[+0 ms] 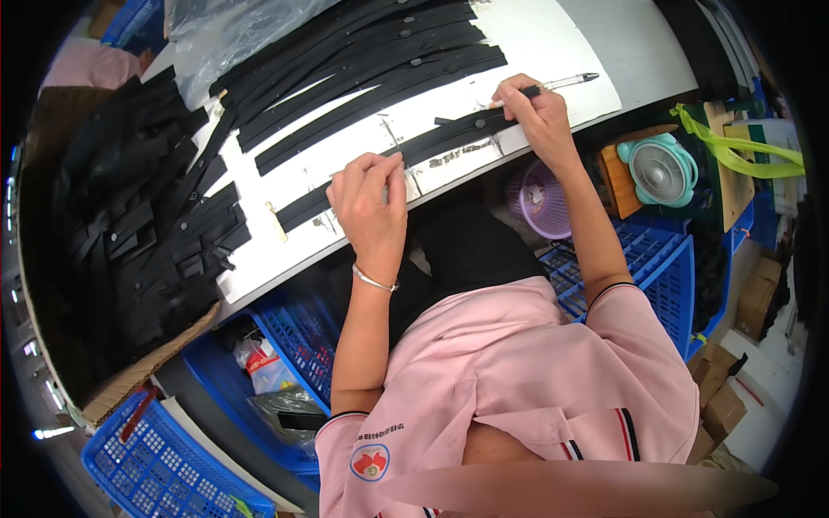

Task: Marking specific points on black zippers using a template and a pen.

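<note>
A long black fabric strip (440, 138) lies along the near side of the white work board (553, 52), with a small grey oval piece on it. Over its middle is my left hand (371, 203), fingers curled together and fingertips at the strip; the hand covers part of it. Farther right, my right hand (540, 119) is closed around a pen (566, 83) with a clear barrel and dark ends. That hand rests at the strip's right end. Dark marks and lines show on the board beside the strip. Beyond my hands several more black strips (380, 99) lie side by side.
At the left, a cardboard box (142, 367) holds a heap of black strips (129, 216). Clear plastic (233, 34) covers the far left. Below the table edge stand blue crates (648, 268), a purple basket (544, 200) and a turquoise fan (661, 170).
</note>
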Demonstrator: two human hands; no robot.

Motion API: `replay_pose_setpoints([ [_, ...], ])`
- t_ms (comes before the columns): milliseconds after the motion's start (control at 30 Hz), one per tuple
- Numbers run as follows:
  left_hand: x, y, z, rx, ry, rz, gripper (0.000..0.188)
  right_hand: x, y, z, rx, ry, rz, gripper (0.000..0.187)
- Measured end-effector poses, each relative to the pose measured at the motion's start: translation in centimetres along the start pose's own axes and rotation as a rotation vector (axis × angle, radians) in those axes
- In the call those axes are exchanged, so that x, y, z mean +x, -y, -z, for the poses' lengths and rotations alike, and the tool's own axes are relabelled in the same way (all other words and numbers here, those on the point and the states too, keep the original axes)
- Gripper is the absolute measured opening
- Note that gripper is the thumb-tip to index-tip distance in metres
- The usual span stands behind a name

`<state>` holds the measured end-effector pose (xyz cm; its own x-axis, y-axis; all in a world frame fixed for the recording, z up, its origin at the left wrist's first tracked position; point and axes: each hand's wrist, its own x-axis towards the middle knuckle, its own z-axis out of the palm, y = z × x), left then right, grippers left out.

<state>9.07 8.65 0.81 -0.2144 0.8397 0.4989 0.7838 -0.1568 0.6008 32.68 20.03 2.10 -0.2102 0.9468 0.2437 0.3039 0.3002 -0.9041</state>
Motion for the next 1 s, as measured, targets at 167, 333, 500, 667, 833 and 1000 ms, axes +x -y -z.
replay_pose_setpoints([
  [167,0.1,-0.3,-0.1,0.047,0.009,-0.009,0.014,-0.3,-0.6,-0.1,0.12,-0.034,-0.01,0.027],
  [333,1.9,-3.3,-1.3,-0.06,0.023,-0.048,0.015,-0.2,-0.7,-0.2,0.139,-0.015,0.011,0.026],
  [500,3.9,-5.1,-5.4,-0.172,0.093,-0.168,0.013,-0.3,-0.5,-0.5,0.122,-0.011,0.016,0.023],
  [667,3.8,-5.2,-6.7,-0.122,0.137,-0.136,0.013,-0.4,-0.9,-0.6,0.087,-0.014,0.042,0.02],
  [833,3.7,-5.1,-6.8,-0.108,0.142,-0.132,0.013,-0.3,-1.6,-0.6,-0.075,0.024,0.148,0.017],
  [1000,3.6,-5.1,-6.7,-0.1,0.129,-0.135,0.014,-0.2,-1.6,-1.1,-0.071,-0.017,0.191,0.019],
])
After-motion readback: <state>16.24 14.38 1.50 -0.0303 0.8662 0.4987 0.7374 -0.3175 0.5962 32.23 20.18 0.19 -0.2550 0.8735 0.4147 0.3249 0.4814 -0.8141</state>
